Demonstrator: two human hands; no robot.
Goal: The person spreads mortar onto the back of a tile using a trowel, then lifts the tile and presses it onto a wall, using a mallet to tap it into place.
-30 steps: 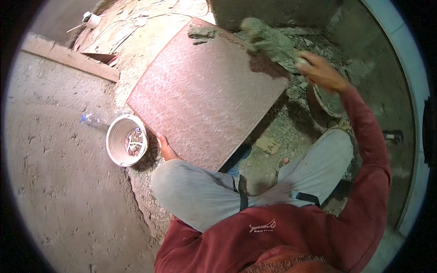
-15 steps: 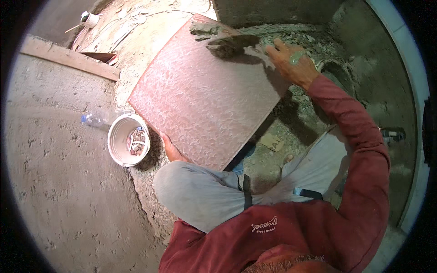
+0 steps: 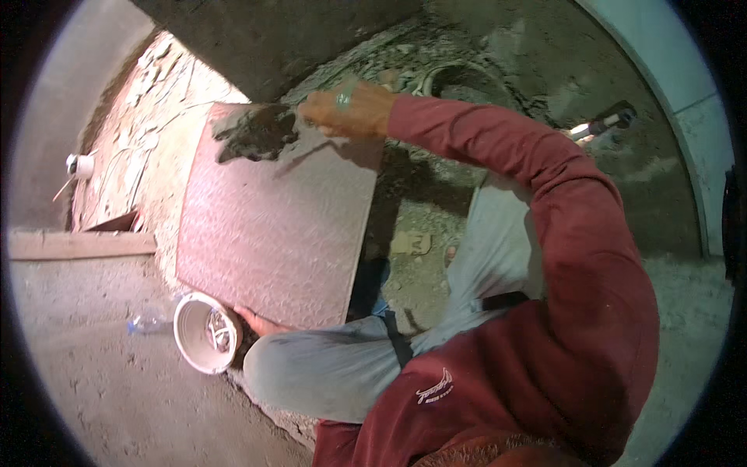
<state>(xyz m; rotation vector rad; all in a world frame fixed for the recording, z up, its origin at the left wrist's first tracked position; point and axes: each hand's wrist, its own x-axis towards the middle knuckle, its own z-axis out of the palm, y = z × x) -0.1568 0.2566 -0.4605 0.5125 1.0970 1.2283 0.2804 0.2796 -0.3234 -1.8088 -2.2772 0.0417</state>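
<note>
A large square pinkish tile [image 3: 272,226] with a rippled texture lies tilted in front of my legs, its back side up. My left hand [image 3: 261,321] is at its near left edge, fingers partly hidden by the tile and my knee. My right hand [image 3: 346,109], blurred and smeared with grey-green paste, is closed on what looks like a trowel, its handle mostly covered by the fingers. Wet grey mortar [image 3: 257,132] lies at the tile's far edge, just left of that hand, hiding the blade.
Left of my knee stands a white bucket [image 3: 180,331] with scraps inside, beside a clear plastic bottle [image 3: 149,323]. A wooden board [image 3: 85,245] lies at the far left. Rubble and a round bucket-like rim [image 3: 467,74] are near the right wall; a yellowish piece [image 3: 412,243] rests by my legs.
My view has turned, shifting the scene leftward and round. My right hand has moved left over the tile's far edge, where the grey mortar now sits. The left hand stays at the near edge.
</note>
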